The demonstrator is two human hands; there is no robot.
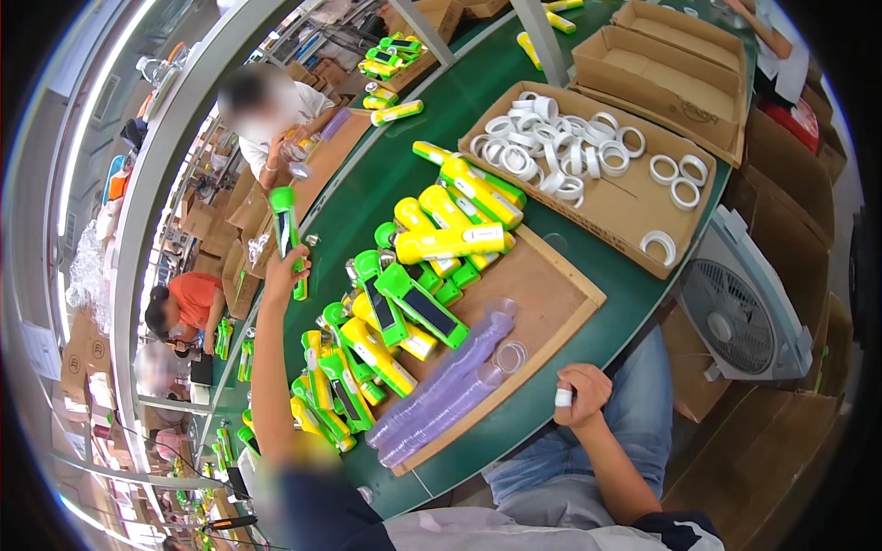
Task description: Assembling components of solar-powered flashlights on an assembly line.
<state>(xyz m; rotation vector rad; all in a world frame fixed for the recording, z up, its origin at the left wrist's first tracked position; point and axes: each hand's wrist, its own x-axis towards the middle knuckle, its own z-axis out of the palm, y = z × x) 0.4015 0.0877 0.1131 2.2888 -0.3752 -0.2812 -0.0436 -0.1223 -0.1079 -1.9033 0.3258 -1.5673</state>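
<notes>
My left hand [290, 261], arm stretched out over the far left of the table, is closed round a green-and-yellow flashlight [284, 219] with a dark panel on its side. Near my lap, my right hand [585, 397] has its fingers wrapped round a white plastic ring [563, 397]. Between the two hands, a heap of similar flashlights [423, 308] covers much of a brown wood-rimmed board [551, 285]. Rows of clear, purplish plastic discs [441, 404] lie along the board's near side. One loose clear disc [511, 356] is beside them.
A shallow cardboard box [634, 207] of white rings stands at the back right, with empty cartons [661, 78] behind it. A grey fan [730, 308] is right of the green table [588, 321]. A metal post [540, 41] rises at the far edge. Other people work beyond.
</notes>
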